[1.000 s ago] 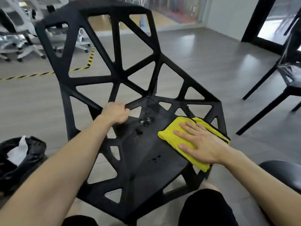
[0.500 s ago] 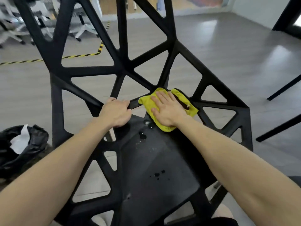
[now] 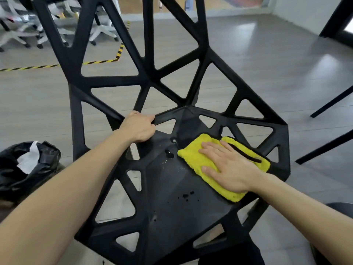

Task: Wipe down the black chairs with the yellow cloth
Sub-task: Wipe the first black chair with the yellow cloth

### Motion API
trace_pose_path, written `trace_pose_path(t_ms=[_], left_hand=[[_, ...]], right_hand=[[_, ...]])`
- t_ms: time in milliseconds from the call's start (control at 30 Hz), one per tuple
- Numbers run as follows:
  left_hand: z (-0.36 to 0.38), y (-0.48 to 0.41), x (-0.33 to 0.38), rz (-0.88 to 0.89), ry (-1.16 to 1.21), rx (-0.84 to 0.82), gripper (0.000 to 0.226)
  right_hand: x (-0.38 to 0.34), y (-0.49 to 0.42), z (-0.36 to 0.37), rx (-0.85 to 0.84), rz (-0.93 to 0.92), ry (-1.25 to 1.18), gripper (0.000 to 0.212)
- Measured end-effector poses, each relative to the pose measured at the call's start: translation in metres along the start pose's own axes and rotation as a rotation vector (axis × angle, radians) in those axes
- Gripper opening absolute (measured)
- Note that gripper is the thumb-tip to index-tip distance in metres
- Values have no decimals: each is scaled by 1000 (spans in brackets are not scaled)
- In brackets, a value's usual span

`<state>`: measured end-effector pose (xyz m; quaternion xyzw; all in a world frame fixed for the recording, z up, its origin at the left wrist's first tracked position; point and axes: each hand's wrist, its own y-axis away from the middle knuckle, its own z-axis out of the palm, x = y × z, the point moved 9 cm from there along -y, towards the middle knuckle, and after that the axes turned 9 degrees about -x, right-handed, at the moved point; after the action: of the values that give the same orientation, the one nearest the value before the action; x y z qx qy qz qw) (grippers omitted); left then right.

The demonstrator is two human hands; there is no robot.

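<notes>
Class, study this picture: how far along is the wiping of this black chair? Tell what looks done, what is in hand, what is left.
Done: nothing plainly finished. In hand: the right hand presses the yellow cloth flat on the seat, right side, while the left hand grips a strut of the black chair. Left: wet drops lie mid-seat; whether the backrest was wiped cannot be told.

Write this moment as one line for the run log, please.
left hand: grips black chair strut | right hand: presses yellow cloth flat on seat | droplets: beside cloth, not yet wiped
</notes>
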<state>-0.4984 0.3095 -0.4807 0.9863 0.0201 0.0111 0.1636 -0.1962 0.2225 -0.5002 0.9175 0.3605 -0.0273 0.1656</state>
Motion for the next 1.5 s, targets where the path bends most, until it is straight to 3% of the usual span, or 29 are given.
trace_pose_path(t_ms=[133, 267, 367, 467, 533, 700, 900, 1033, 1200, 1400, 1500], left_hand=[[-2, 0, 4, 8, -27, 22, 50], [-4, 1, 7, 22, -51, 51, 49], [-6, 1, 8, 20, -39, 24, 49], [-5, 10, 2, -2, 44, -73, 48], [-4, 28, 0, 17, 75, -87, 52], [-12, 123, 4, 128, -156, 226, 53], [-8, 220, 13, 118, -297, 451, 51], [-16, 247, -5, 57, -110, 679, 44], [-20, 248, -17, 57, 196, 756, 49], [-14, 250, -19, 46, 216, 744, 44], [-15, 247, -20, 58, 234, 724, 44]], right_hand=[[6, -108, -45, 107, 68, 127, 62], [5, -179, -54, 143, 156, 43, 71], [14, -179, -55, 23, 88, -126, 78], [9, -162, -53, -87, 57, 74, 73], [2, -129, -41, -68, 48, 136, 71], [10, -45, -6, -81, 24, 107, 81], [1, -81, -30, -42, 27, 223, 76], [1, -95, -40, -19, 2, 225, 75], [3, -67, -4, -20, -13, 117, 78], [-18, -144, -57, 60, 124, 113, 68], [-85, -108, -19, -7, -105, 86, 65]])
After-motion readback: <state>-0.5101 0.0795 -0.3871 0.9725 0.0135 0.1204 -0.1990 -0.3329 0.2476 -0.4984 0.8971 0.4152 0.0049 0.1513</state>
